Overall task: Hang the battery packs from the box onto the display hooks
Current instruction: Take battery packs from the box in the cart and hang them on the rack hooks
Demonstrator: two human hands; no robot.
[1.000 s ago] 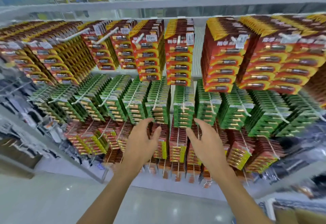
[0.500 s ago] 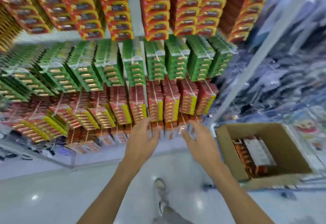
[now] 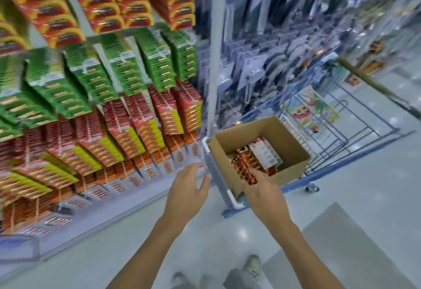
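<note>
Over the near edge of the box (image 3: pixel 293 170), the fingers (image 3: pixel 255 173) of the right hand (image 3: pixel 264 194) lie straight and slightly apart, gripping nothing, with their tips just above the battery packs (image 3: pixel 248 161) lying in the bottom of the box. The left hand (image 3: pixel 186 188) hangs beside it with loose, spread fingers (image 3: pixel 193 170), also empty, near the corner of the blue cart (image 3: pixel 222 188) that carries the box. To the left, green hung packs (image 3: pixel 127 67) and red hung packs (image 3: pixel 145 124) fill the blurred display rack.
</note>
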